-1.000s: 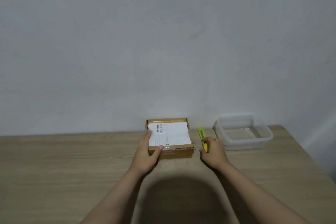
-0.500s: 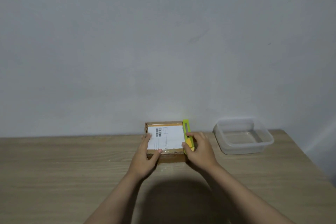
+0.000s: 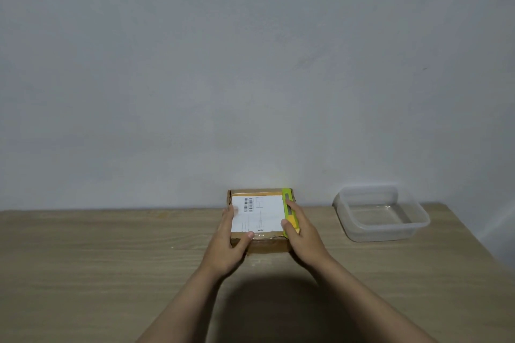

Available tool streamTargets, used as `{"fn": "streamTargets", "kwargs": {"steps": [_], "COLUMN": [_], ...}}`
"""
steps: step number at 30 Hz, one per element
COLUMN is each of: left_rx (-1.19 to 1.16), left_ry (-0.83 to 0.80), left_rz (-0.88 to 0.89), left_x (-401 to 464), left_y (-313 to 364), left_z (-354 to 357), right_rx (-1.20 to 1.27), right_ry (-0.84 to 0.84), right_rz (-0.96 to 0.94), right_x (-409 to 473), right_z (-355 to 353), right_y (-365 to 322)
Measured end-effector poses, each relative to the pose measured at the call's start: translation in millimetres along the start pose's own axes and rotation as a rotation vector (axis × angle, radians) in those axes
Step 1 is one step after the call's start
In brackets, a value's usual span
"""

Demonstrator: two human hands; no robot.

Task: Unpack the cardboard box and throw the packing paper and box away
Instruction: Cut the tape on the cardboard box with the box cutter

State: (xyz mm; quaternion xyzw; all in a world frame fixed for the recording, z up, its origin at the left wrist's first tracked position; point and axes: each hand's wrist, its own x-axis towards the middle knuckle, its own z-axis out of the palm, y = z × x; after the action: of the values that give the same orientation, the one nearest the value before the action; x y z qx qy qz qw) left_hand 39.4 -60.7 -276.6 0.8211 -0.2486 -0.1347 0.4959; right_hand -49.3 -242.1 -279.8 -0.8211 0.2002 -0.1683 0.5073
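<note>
While my left hand (image 3: pixel 226 242) steadies the flat brown cardboard box (image 3: pixel 259 220) at the wooden table's (image 3: pixel 97 259) far edge, fingers relaxed along its side, my right hand (image 3: pixel 302 234) pinches a yellow-green utility knife (image 3: pixel 289 210) against its top. Sealed yet: cutting, unpacking and discarding all remain.

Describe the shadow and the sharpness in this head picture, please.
Head view: a dark soft shadow lies on the light wooden table between the forearms; the flat brown cardboard box label text is too blurred to read.
</note>
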Motion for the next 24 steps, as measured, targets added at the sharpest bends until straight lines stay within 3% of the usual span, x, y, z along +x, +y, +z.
{"fn": "streamTargets", "kwargs": {"steps": [8, 24], "left_rx": [-0.068, -0.135], "left_ry": [0.013, 0.009], "left_rz": [-0.067, -0.041], "left_x": [-20, -185], "left_y": [20, 13], "left_z": [-7, -7], "right_rx": [0.027, 0.018], "right_ry": [-0.032, 0.000], "right_rz": [0.020, 0.036], "right_x": [-25, -191], "right_z": [-9, -16], "right_y": [-19, -28]}}
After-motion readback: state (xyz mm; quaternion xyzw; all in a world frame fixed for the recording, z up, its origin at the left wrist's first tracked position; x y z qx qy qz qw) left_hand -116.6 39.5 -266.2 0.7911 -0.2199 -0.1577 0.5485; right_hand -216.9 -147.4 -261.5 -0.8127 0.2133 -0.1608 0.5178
